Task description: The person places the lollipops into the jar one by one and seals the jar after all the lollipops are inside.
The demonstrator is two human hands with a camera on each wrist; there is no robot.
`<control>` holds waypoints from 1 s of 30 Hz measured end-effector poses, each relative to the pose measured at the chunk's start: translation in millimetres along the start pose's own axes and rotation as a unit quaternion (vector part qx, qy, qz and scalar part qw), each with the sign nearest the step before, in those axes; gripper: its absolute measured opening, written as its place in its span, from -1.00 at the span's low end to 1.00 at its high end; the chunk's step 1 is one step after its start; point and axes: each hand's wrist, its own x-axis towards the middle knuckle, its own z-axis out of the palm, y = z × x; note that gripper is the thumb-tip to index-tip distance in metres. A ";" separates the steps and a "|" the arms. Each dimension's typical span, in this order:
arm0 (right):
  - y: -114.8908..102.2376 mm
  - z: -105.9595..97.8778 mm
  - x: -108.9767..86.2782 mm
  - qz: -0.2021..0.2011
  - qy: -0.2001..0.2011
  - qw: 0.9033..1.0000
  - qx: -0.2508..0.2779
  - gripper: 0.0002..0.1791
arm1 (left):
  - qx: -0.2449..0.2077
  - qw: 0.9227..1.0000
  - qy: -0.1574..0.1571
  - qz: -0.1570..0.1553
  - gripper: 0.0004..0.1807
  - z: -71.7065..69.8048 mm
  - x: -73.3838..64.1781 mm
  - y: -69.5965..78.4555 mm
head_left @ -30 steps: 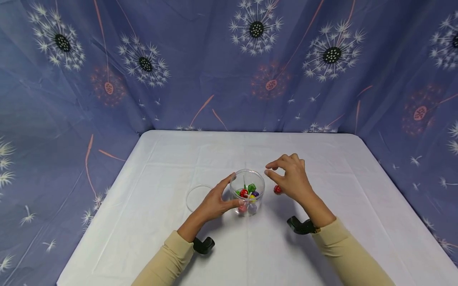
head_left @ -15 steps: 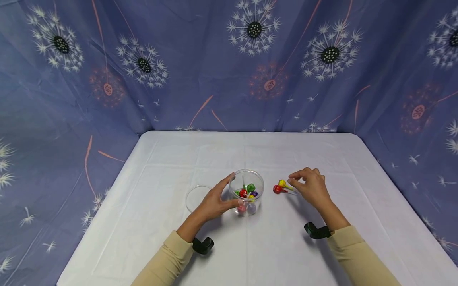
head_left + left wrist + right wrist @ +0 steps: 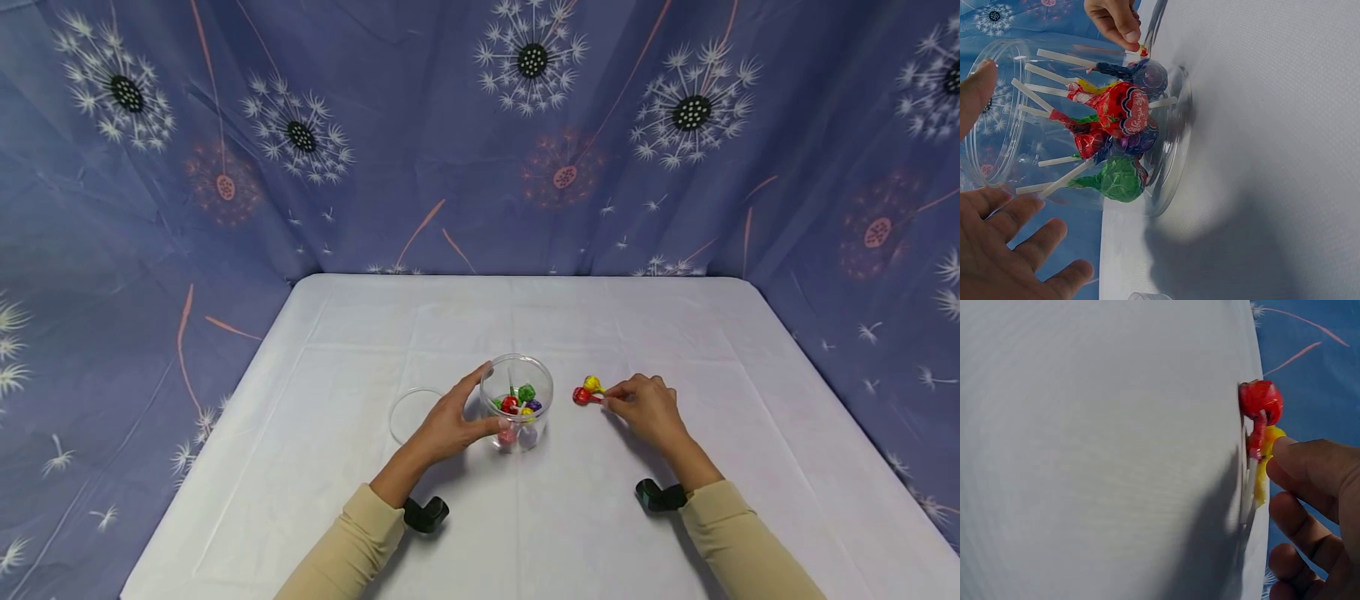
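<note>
Behind the clear jar (image 3: 551, 390) hangs a blue curtain (image 3: 420, 100) printed with dandelions. Under the jar spreads a white-covered desk (image 3: 300, 467). On the jar's near side, a tan left sleeve (image 3: 347, 542) and a tan right sleeve (image 3: 742, 542) reach in. The left hand (image 3: 453, 425) holds the jar's left side between thumb and fingers, the thumb crossing the near wall and blocking part of it. The right hand (image 3: 645, 408) is right of the jar, apart from it, thumb and index fingertips close together at two lollipop sticks; I can't make out whether they pinch one. Left of the jar lies a clear round lid (image 3: 411, 415), partly hidden behind the left hand. Inside the jar crowd several wrapped lollipops (image 3: 1124, 109), red, green and purple among them, most with sticks toward the rim. Right of the jar lie a red lollipop (image 3: 581, 396) and, just beyond it, a yellow lollipop (image 3: 592, 384), heads jarward, their sticks largely covered by the right hand.
</note>
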 end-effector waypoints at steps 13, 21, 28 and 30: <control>10.3 6.1 -1.0 0.006 -0.002 1.000 -0.012 -0.86 | -0.001 1.000 0.000 0.000 -0.04 -1.0 -1.0 0.5; 17.3 9.1 -3.4 0.007 0.005 1.000 0.007 -0.88 | 0.006 1.000 -0.001 0.000 -0.05 -1.1 -0.8 1.0; 16.8 11.4 -3.8 0.008 0.026 1.000 0.011 -0.91 | 0.004 1.000 0.001 -0.003 -0.05 -0.8 -1.1 1.1; 16.3 11.3 -4.0 0.007 0.031 0.999 0.014 -0.92 | 0.003 1.000 -0.001 -0.006 -0.05 -0.7 -1.1 1.2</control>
